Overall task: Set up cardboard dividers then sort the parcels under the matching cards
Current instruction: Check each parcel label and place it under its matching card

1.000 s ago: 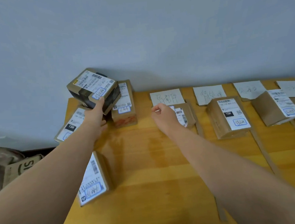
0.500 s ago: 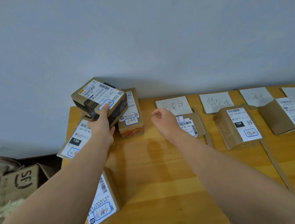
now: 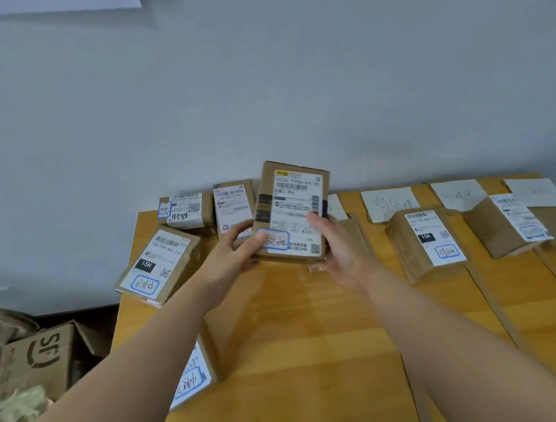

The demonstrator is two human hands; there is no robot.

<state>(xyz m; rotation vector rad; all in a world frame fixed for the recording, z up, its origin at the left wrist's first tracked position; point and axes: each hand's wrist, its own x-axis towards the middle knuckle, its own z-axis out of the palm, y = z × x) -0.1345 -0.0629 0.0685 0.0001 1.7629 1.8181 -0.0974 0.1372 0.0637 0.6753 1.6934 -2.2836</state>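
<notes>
The parcel has been lifted off the stack and is now gripped between the curled fingers of the left hand and the right hand, above the table.

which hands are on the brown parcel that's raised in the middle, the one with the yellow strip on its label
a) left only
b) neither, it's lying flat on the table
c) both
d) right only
c: the left hand grips the lower left corner of the brown cardboard parcel, thumb on its white label, while the right hand grips its right edge.
</notes>
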